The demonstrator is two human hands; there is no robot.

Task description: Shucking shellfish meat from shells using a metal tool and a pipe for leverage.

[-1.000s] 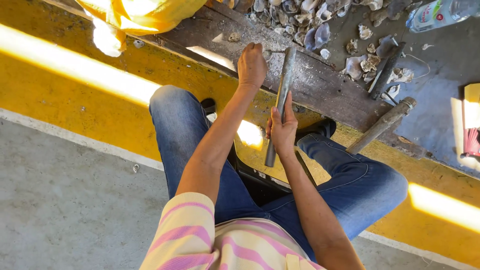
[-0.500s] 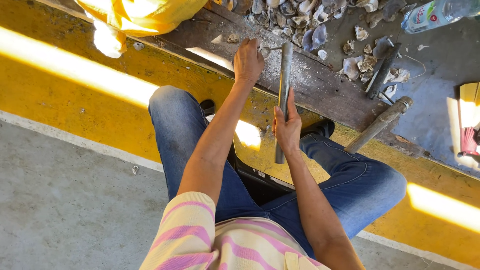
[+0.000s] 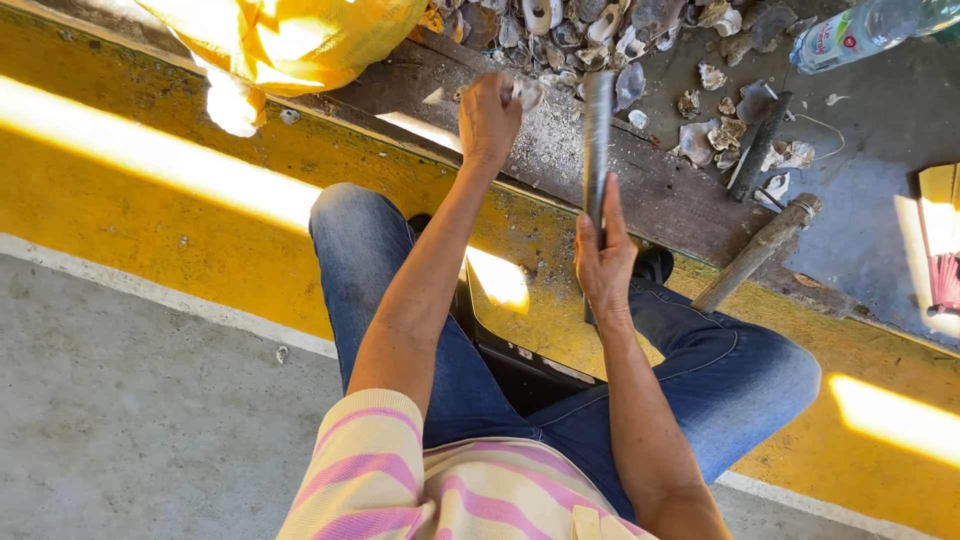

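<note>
- Grey, rough-edged oyster shell point(image 3: 527, 93): small, pale and irregular, showing only partly beyond the fingers of the left hand point(image 3: 490, 115). It sits low over the dark, weathered wooden bench point(image 3: 680, 195), at the near edge of the shell heap; whether it touches the wood cannot be told.
- Left hand: fingers curled tight about the shell, arm stretched away from the body.
- Long grey metal bar point(image 3: 598, 140): straight, dull and narrow, standing nearly upright in the view, its far end just to the right of the gripped shell, near it but apart.
- Right hand point(image 3: 603, 262): wrapped round the near part of the bar, thumb along the shaft, above the lap in blue jeans.
- Heap of loose grey and white oyster shells point(image 3: 600, 30): spread across the far side of the bench, with more scattered to the right.
- Yellow woven sack point(image 3: 290, 35): far left, resting at the bench edge.
- Wooden-handled hammer point(image 3: 757, 250): lies slanted to the right of the right hand, well apart.
- Clear plastic bottle point(image 3: 860, 30): far right corner.
</note>
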